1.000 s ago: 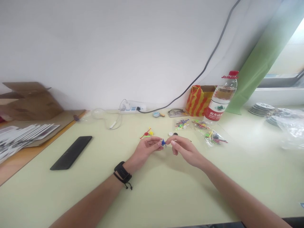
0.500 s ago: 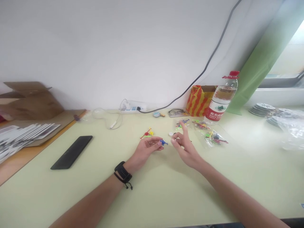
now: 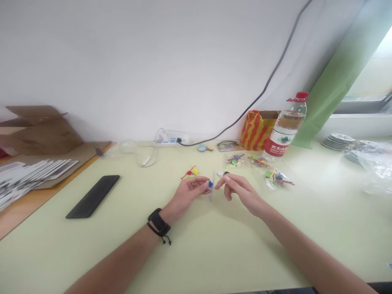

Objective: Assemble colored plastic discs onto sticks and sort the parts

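Between the thumb and fingers of my left hand point(image 3: 191, 190), a small blue plastic piece point(image 3: 210, 184) is pinched. A faint upright smear shows at its right end, as of a part in fast motion; its shape cannot be made out. My right hand point(image 3: 240, 190) hovers just to the right, apart from the piece. Its index finger points toward it and the other fingers are loosely bent, with nothing seen in them. Beyond my left hand lie red, yellow and green plastic pieces point(image 3: 190, 173). A small white round piece point(image 3: 220, 173) and a dark one point(image 3: 226, 173) lie behind my right hand.
Clear bags of coloured plastic parts point(image 3: 277, 177) lie at the right, before a large water bottle point(image 3: 280, 136) and a striped bag point(image 3: 255, 132). Glasses point(image 3: 228, 145) and a power strip point(image 3: 171, 138) are at the wall. A black flat case point(image 3: 93, 196) lies left.
My right hand has turned, its raised finger coming down to point left at the blue piece. A blurred streak has appeared at that piece. My left hand has stayed in place.
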`<state>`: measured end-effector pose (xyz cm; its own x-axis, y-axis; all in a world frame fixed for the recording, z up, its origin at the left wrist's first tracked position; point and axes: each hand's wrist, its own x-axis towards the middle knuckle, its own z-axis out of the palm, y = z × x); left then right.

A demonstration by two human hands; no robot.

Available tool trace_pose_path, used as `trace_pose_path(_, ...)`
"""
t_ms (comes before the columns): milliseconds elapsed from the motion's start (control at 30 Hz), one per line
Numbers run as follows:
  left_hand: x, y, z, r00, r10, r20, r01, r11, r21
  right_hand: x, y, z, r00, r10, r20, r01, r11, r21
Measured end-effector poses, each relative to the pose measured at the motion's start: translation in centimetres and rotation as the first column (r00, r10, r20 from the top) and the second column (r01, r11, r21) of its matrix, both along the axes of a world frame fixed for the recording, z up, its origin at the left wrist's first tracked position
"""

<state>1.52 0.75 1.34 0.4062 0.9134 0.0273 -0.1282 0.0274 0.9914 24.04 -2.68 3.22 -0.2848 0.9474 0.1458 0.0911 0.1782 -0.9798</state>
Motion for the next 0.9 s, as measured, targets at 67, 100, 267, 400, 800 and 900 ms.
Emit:
trace_pose_path(67,0.0,0.0,0.0,1.0,-0.003,0.001,0.003,1.0,-0.003,0.0,-0.1,0.3,1.0,0.0,0.031,0.0,1.0,-0.007)
trace_pose_path(100,0.0,0.0,0.0,1.0,-0.003,0.002,0.003,1.0,-0.005,0.0,-0.2,0.4,0.999,0.004,0.044,-0.004,1.0,-0.014)
trace_pose_path(267,0.0,0.1,-0.1,1.0,0.001,0.009,-0.001,1.0,-0.004,-0.1,-0.4,1.1,0.997,0.022,0.073,-0.02,1.0,-0.021)
trace_pose_path(400,0.1,0.1,-0.3,1.0,0.01,0.025,-0.01,1.0,-0.007,-0.5,-0.3,0.6,1.0,0.003,0.026,-0.003,1.0,0.009)
trace_pose_path(800,0.1,0.2,-0.2,0.999,0.021,0.024,-0.02,0.999,-0.043,0.2,0.2,-0.2,0.993,0.079,-0.09,-0.076,0.997,0.03)
trace_pose_path(900,0.1,0.1,-0.1,1.0,0.021,0.019,-0.02,0.999,-0.038,0.1,0.3,-0.3,0.996,0.027,-0.088,-0.028,1.0,-0.007)
